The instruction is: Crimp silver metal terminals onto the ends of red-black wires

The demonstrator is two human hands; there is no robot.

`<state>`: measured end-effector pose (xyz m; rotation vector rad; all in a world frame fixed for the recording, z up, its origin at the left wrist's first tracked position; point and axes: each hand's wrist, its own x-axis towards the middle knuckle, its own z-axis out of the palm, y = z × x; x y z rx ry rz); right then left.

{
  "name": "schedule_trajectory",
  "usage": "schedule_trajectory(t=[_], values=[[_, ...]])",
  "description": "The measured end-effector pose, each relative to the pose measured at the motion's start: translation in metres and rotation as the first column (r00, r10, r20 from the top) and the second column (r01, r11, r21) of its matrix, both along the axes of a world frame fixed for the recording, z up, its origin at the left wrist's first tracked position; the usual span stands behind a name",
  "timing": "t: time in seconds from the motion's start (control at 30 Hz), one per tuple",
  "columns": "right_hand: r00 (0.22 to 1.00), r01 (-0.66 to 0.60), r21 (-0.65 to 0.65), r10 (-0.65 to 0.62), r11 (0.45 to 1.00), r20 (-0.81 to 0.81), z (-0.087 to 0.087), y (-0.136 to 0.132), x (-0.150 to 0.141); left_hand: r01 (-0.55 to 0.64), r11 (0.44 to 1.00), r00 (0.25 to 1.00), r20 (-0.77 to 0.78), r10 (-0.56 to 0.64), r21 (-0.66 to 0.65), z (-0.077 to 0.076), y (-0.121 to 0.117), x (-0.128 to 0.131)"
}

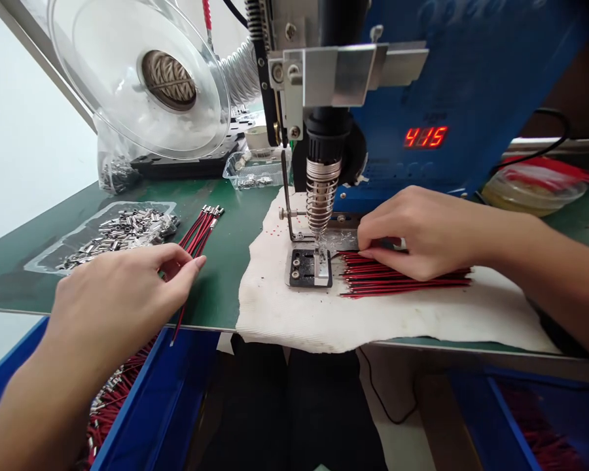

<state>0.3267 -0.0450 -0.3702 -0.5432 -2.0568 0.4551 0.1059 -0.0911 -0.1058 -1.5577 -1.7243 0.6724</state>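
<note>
A row of red-and-black wires [373,278] lies side by side on a pale cloth [299,320], their tips pointing toward a small black fixture [299,281]. From where I stand, the right hand [422,232] reaches over that row, thumb and forefinger pinched at the tips on its far edge, holding wire there. The left hand [122,284] is well apart, over a second bundle [196,232] of the same wire, whose far ends carry shiny metal caps; its thumb and forefinger form a narrow grip, and I cannot tell whether any wire is caught in it. One wire pokes out below that hand, past the front edge of the green bench [235,235].

Above the fixture stands a nozzle [322,190] wrapped in a coil spring. Behind it rises a blue machine [387,176], its red display [425,137] reading 415. Beside the left-hand bundle, a clear tray [39,265] holds a heap of loose metal pieces [127,229]. Farther back, a large transparent disc [108,85] leans near a ribbed silver duct [240,72]. Below the bench, the left blue bin [177,379] holds many capped red wires.
</note>
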Motion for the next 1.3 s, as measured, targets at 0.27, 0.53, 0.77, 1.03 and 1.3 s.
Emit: schedule_trajectory(t=[0.27, 0.53, 0.77, 1.03, 1.3], values=[[0.996, -0.043, -0.012, 0.042, 0.999, -0.074, 0.001, 0.0, 0.0, -0.023, 0.983, 0.981, -0.193, -0.012, -0.181, -0.003, 0.031, 0.022], [0.987, -0.111, -0.057, 0.104, 0.992, -0.127, 0.002, -0.001, 0.002, -0.012, 0.928, 0.889, -0.429, -0.16, -0.371, -0.007, 0.046, 0.027], [0.981, -0.126, -0.063, 0.115, 0.99, -0.158, 0.002, -0.001, 0.003, -0.002, 0.908, 0.847, -0.483, -0.222, -0.42, -0.009, 0.046, 0.034], [0.977, -0.145, -0.073, 0.131, 0.987, -0.166, 0.001, -0.001, 0.004, -0.152, 0.95, 0.874, -0.485, 0.0, -0.272, -0.019, 0.078, 0.017], [0.933, -0.265, -0.202, 0.197, 0.943, -0.302, 0.003, 0.0, 0.009, -0.008, 0.985, 0.936, -0.348, -0.054, -0.174, 0.043, 0.067, -0.002]])
